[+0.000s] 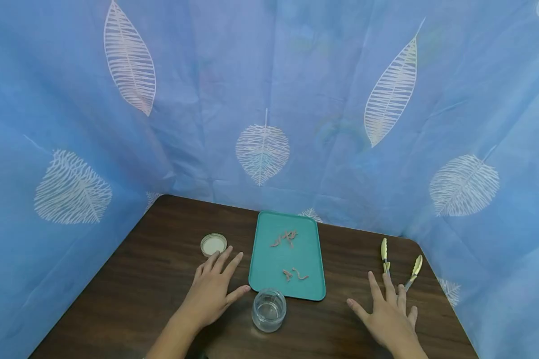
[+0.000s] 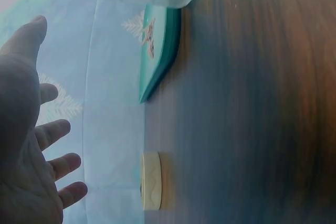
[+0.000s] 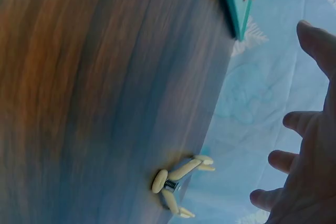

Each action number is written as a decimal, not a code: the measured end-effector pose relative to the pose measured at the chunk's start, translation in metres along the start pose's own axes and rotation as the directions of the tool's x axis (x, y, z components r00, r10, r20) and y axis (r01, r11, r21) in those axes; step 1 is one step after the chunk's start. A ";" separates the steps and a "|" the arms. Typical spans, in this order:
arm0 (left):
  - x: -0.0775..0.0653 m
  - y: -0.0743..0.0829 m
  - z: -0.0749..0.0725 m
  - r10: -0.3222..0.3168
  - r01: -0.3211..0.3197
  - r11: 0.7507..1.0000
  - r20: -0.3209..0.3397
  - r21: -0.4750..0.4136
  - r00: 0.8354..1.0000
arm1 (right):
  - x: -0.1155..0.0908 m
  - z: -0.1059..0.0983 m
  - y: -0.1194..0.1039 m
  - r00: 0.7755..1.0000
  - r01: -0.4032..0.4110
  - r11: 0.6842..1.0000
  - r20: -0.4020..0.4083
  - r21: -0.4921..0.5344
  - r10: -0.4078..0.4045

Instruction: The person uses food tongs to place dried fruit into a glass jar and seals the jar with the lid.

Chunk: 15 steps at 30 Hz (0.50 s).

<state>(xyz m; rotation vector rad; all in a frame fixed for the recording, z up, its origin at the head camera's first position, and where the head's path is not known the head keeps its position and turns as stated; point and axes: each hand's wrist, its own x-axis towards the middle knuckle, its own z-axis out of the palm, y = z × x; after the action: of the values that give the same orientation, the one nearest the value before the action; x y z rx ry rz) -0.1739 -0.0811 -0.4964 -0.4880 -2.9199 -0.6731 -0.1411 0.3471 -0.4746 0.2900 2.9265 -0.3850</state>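
Standing on a wood-grained table (image 1: 117,299), a clear glass jar (image 1: 268,313) is slightly hiding a teal tray (image 1: 267,264) of pinkish strands (image 1: 289,237). The left hand (image 1: 208,295) and right hand (image 1: 388,316), fingers spread, are hovering at the jar's nine and three o'clock, near a lid (image 1: 213,243) and yellow-tipped tongs (image 1: 384,249). Only the left wrist view is showing the lid's wavy-marked side.

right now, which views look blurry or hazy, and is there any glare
Head view: fairly even light, the tray and jar outlines readable; left wrist view: pale haze at top left, wood grain smeared, bluish sheen on the table, left hand dim; right wrist view: grain smeared too, similar sheen, right hand dim.
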 end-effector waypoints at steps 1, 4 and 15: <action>0.000 0.003 0.000 0.009 -0.009 1.000 -0.003 -0.006 1.000 | 0.002 -0.002 0.003 1.000 -0.009 1.000 -0.004 0.009 0.009; 0.001 0.009 0.003 0.030 -0.030 0.999 0.003 -0.029 1.000 | 0.009 -0.005 0.014 0.999 -0.036 0.999 -0.018 0.028 0.036; -0.006 0.028 0.015 0.122 -0.118 0.987 0.035 -0.107 0.992 | 0.031 -0.005 0.051 0.974 -0.220 0.974 -0.044 0.048 0.222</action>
<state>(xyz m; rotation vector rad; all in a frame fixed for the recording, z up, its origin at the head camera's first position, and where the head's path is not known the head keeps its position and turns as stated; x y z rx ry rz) -0.1590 -0.0519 -0.4997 -0.6908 -2.8753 -0.8110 -0.1611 0.4017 -0.4877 0.6329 2.8936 -0.4123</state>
